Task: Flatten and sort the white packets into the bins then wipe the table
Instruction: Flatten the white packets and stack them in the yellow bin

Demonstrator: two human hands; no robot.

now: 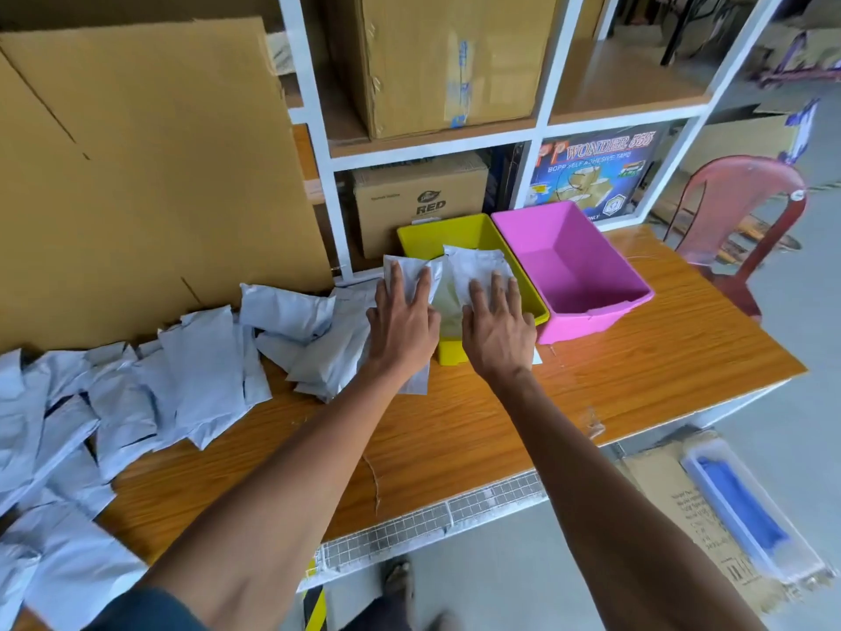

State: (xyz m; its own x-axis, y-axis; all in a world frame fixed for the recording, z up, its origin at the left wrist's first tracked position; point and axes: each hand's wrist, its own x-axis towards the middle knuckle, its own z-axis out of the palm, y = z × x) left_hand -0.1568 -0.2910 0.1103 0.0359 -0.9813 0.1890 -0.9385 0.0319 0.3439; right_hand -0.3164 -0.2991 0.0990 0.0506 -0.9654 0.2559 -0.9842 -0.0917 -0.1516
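A yellow bin (pixel 423 232) and a pink bin (pixel 587 266) stand side by side at the back of the wooden table (pixel 614 371). My left hand (pixel 402 321) lies flat, fingers straight, on a white packet (pixel 409 271) at the yellow bin's left rim. My right hand (pixel 498 325) presses flat on another white packet (pixel 473 266) lying over the yellow bin. Several crumpled white packets (pixel 195 375) spread across the table's left half, down to the near left corner.
A large flat cardboard sheet (pixel 150 175) leans behind the packets. White shelving (pixel 541 120) with cardboard boxes stands behind the bins. A red plastic chair (pixel 746 211) is at the right. On the floor to the right lies a clear box with blue contents (pixel 746 512).
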